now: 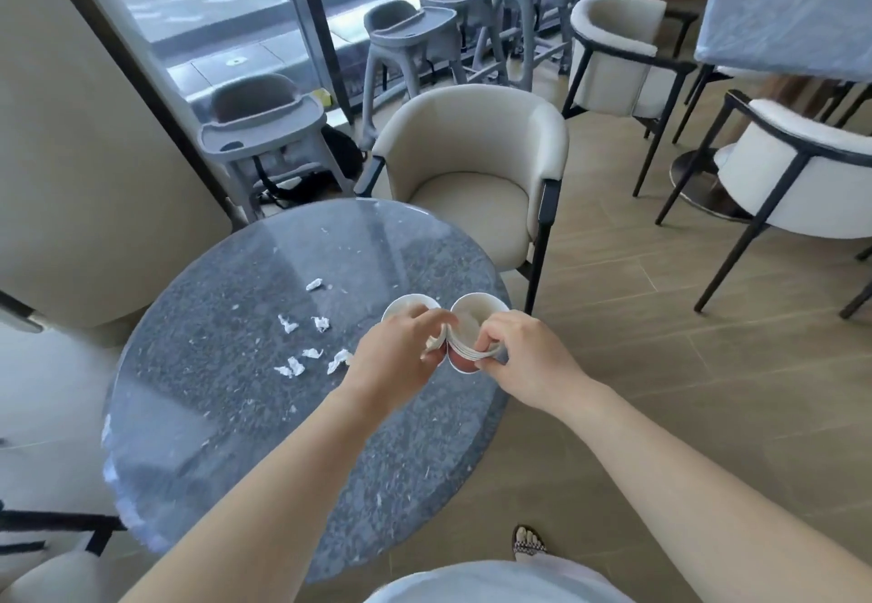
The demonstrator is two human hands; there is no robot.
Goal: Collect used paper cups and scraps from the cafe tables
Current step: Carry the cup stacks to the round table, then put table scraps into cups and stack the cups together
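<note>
Two white paper cups stand side by side near the right edge of the round grey stone table (198,414). My left hand (401,352) grips the left cup (406,306) and also holds a white paper scrap at its fingertips. My right hand (524,357) grips a stack of nested cups (476,319) by its side. Several crumpled white paper scraps (306,352) lie on the table to the left of my hands, with one more scrap (314,284) further back.
A beige armchair (476,178) stands behind the table. Grey high chairs (264,130) line the window at the back. More white chairs and a wrapped table (783,31) stand at the right. The wood floor lies to the right, with my sandalled foot (528,543) below.
</note>
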